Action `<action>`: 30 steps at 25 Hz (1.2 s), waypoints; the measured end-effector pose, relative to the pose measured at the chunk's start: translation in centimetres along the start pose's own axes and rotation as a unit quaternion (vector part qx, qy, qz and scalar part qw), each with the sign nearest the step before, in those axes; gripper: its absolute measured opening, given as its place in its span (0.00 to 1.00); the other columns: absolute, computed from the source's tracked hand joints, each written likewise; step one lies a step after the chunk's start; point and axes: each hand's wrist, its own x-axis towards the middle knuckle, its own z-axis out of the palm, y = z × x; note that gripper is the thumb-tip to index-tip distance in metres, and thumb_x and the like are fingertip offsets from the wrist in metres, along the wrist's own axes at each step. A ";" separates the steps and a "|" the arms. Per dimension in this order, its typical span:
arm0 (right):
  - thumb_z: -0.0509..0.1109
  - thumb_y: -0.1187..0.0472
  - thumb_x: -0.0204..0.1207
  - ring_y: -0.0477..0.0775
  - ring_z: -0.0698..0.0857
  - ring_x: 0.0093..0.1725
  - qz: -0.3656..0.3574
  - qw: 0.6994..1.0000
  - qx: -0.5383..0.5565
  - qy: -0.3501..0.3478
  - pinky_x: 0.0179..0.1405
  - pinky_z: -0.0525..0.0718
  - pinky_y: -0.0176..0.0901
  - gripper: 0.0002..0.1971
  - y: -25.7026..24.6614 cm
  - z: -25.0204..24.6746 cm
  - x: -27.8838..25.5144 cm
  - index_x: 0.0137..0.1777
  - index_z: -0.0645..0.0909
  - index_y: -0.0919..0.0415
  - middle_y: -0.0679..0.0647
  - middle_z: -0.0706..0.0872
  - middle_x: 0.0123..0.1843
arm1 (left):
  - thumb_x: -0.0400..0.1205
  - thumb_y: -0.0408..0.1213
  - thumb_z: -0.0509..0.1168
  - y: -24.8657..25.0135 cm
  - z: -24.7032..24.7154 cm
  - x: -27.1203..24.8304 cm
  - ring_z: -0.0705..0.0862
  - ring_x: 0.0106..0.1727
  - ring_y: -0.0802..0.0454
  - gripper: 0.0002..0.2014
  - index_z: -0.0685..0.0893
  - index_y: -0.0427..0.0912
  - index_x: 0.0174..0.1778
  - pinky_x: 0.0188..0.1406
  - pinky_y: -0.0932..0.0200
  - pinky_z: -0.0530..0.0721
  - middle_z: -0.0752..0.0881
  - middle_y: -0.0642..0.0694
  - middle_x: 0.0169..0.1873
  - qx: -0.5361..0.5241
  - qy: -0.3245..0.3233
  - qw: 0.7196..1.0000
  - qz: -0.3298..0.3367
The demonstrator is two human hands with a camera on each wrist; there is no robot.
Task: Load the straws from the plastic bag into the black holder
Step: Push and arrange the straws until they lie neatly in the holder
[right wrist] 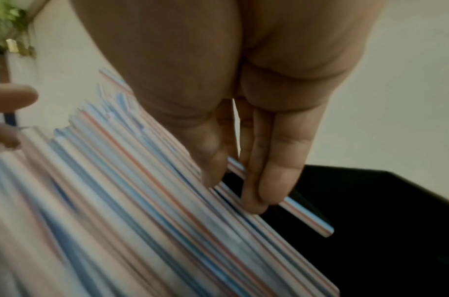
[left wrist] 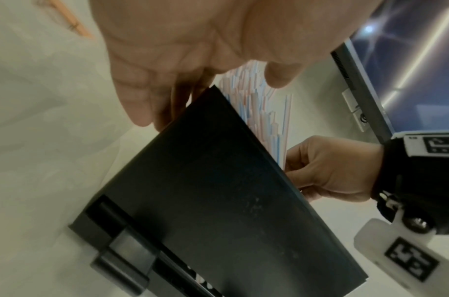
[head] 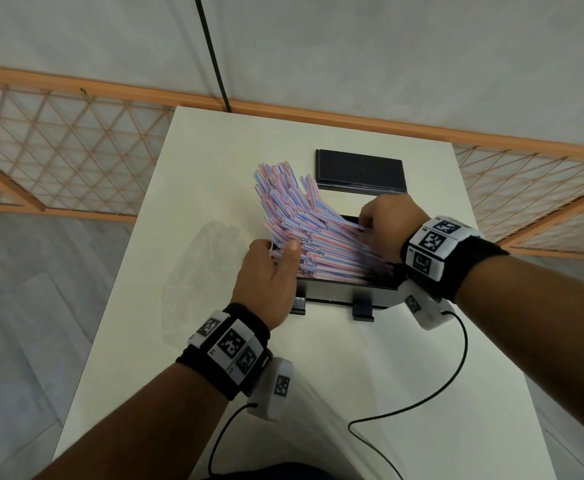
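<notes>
The striped straws (head: 304, 230) lie as a fanned heap in the open black holder (head: 346, 295) at the table's middle, their far-left ends splaying well above its rim. The left hand (head: 270, 276), fingers fairly straight, presses the heap's left ends; the right hand (head: 389, 227) pinches straws at the right end. The empty plastic bag (head: 197, 278) lies to the left. The loose fan may spill over the left wall, or crossed straws may jam and keep the lid (head: 360, 169) from closing.
</notes>
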 end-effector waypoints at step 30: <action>0.59 0.27 0.74 0.46 0.83 0.38 -0.111 0.976 0.144 -0.122 0.43 0.80 0.41 0.24 -1.7 5.8 -4.2 0.47 0.78 0.48 0.44 0.83 0.39 | 0.66 0.90 0.42 -1.6 0.7 3.1 0.70 0.85 0.51 0.57 0.67 0.59 0.86 0.88 0.41 0.61 0.73 0.52 0.84 -0.112 -0.103 0.986 -0.064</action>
